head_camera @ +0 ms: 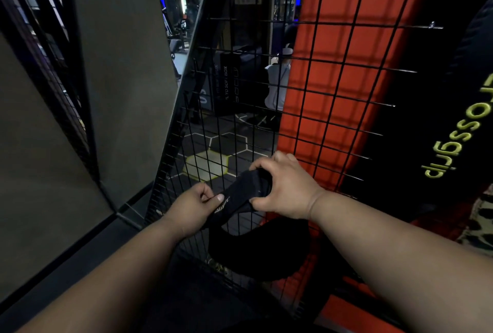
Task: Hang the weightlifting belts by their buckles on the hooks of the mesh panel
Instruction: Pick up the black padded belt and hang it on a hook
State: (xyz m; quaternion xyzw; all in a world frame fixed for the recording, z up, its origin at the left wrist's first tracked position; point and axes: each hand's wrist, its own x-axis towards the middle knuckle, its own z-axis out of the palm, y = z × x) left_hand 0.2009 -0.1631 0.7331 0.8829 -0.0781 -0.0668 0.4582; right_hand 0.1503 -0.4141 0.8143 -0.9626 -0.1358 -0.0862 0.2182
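Both hands pinch black belt (240,199) against mesh panel (306,92): left hand (190,208) holds strap end, right hand (282,186) grips top, likely lining up a hook; buckle hidden.

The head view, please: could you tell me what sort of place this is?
Probably a gym: a black fabric weightlifting belt in both hands, a black wire mesh panel, and a dark plyo soft box behind.

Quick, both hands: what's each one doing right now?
Left hand: pinching the belt.
Right hand: gripping the same belt, by the mesh panel.
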